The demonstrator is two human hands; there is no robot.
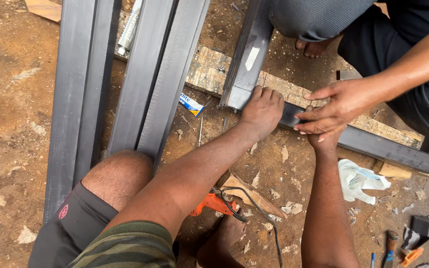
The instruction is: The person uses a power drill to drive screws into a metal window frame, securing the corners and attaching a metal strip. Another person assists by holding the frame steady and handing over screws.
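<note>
Bare brown dirt floor (11,124) strewn with wood chips lies under long grey steel box tubes (83,99). A worn wooden plank (209,69) runs across it and carries a short grey steel tube (247,59) meeting a flat dark steel bar (393,151) at a corner. The person's left hand (261,111) rests curled, knuckles up, pressing on the tube's end at the joint. The right hand (323,141) reaches up to the bar; its fingers are hidden under another person's hand (336,106), which lies flat with fingers stretched together across the bar. A crumpled white plastic bag (358,181) lies near; its contents cannot be told. An orange power tool (214,203) sits beside the bare foot (224,238).
</note>
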